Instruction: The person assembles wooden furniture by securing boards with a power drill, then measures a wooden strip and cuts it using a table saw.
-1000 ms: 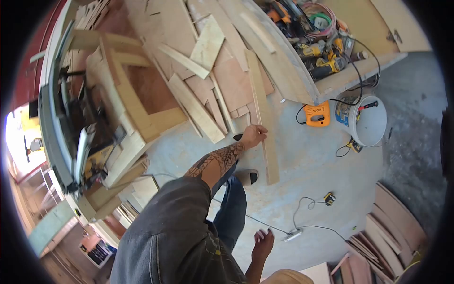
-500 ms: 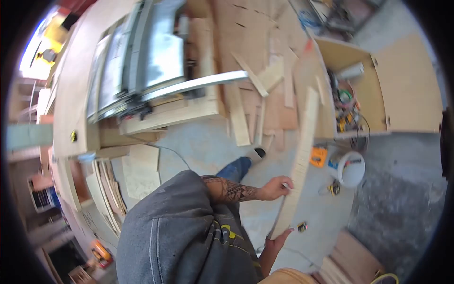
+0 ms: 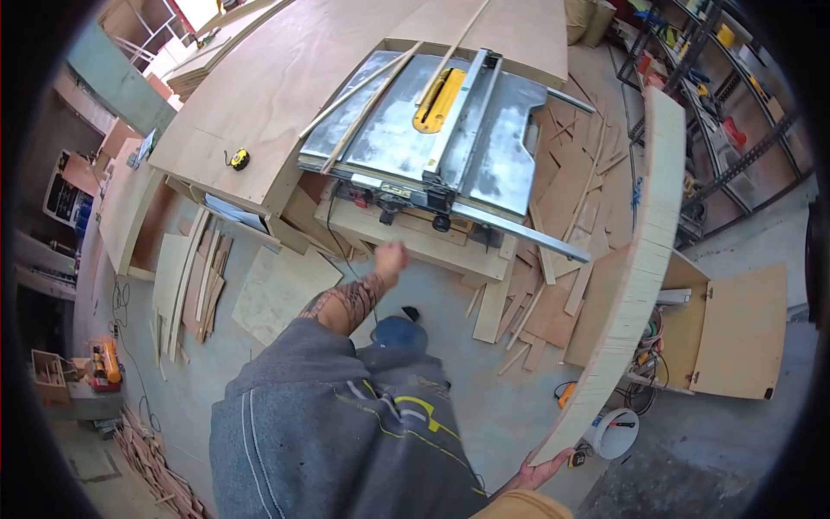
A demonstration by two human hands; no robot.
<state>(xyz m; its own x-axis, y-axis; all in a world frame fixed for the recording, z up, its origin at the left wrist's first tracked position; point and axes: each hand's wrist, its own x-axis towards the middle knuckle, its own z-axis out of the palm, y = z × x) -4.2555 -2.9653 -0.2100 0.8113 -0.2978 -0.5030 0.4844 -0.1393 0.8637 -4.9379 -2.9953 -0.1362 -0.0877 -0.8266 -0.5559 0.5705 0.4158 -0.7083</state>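
Observation:
A long pale wooden board (image 3: 638,285), marked with close crosswise lines, rises along my right side and looks bowed. Its lower end rests in my right hand (image 3: 545,472), which grips it at the edge. My left hand (image 3: 392,262), at the end of a tattooed forearm, is in front of the table saw (image 3: 372,104), apart from the board. Its fingers are curled; whatever they hold, if anything, is hidden. On the saw's metal top lie thin wood strips (image 3: 372,117) beside the yellow blade insert (image 3: 439,99) and the rip fence (image 3: 458,112).
Wood offcuts (image 3: 562,303) cover the floor right of the saw. A yellow tape measure (image 3: 239,158) sits on the large plywood bench (image 3: 225,112). At lower right are a white bucket (image 3: 616,434) and an open cabinet (image 3: 739,333). A cord (image 3: 333,229) hangs below the saw.
My left hand has left the board and moved left toward the saw's front. The view has turned toward the saw. The board's lower end stays in my right hand.

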